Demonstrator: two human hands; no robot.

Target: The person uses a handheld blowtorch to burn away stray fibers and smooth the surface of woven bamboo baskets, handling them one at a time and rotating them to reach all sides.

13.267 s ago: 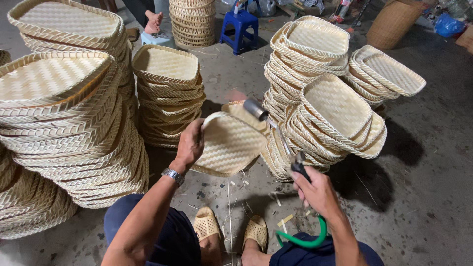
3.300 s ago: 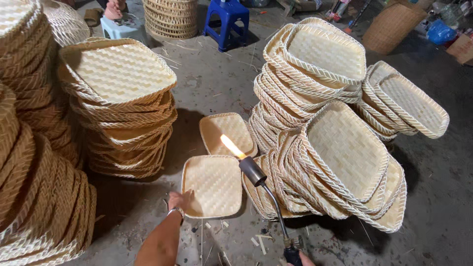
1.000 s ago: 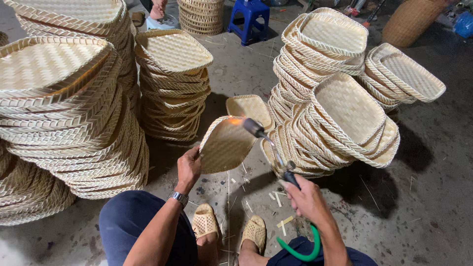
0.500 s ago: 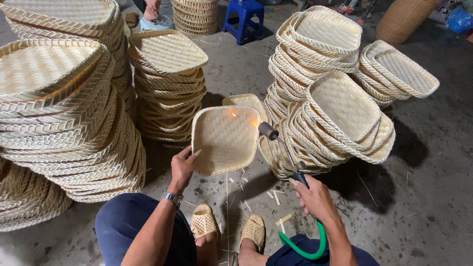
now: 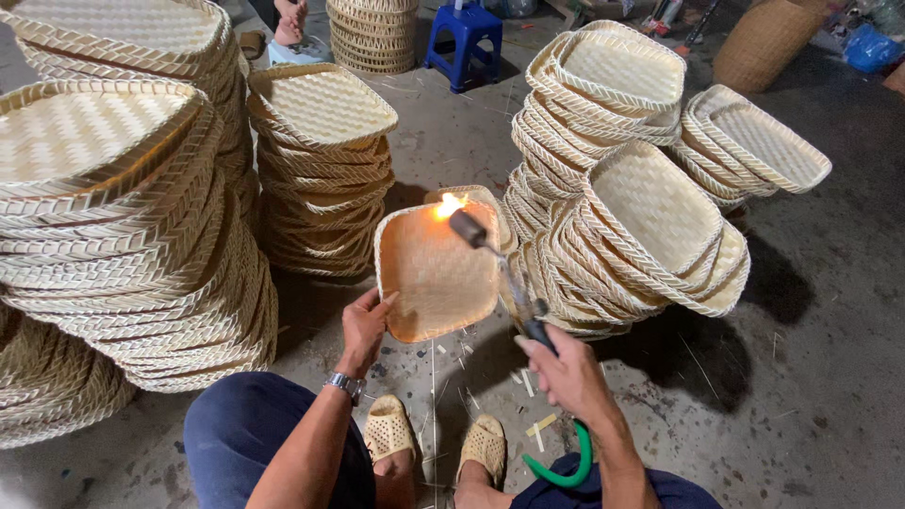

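My left hand [image 5: 363, 327] grips the lower left rim of a square woven bamboo tray [image 5: 436, 273], tilted up so its inside faces me. My right hand [image 5: 558, 366] holds a gas torch [image 5: 498, 270] by its handle, a green hose [image 5: 564, 464] trailing from it. The torch nozzle points at the tray's upper right corner, where a small flame [image 5: 449, 205] burns and lights the weave orange. Another tray [image 5: 476, 200] lies on the floor behind the held one.
Tall stacks of woven trays stand at the left [image 5: 113, 217], behind [image 5: 320, 160] and at the right [image 5: 641, 217]. A blue stool [image 5: 464, 33], round baskets [image 5: 372, 33] and another person's feet [image 5: 290, 17] are at the back. Bamboo scraps litter the concrete floor [image 5: 811, 377] by my sandals [image 5: 388, 429].
The tray has been turned in my left hand over the last second, and the flame has moved along the tray's top, now at its upper right corner.
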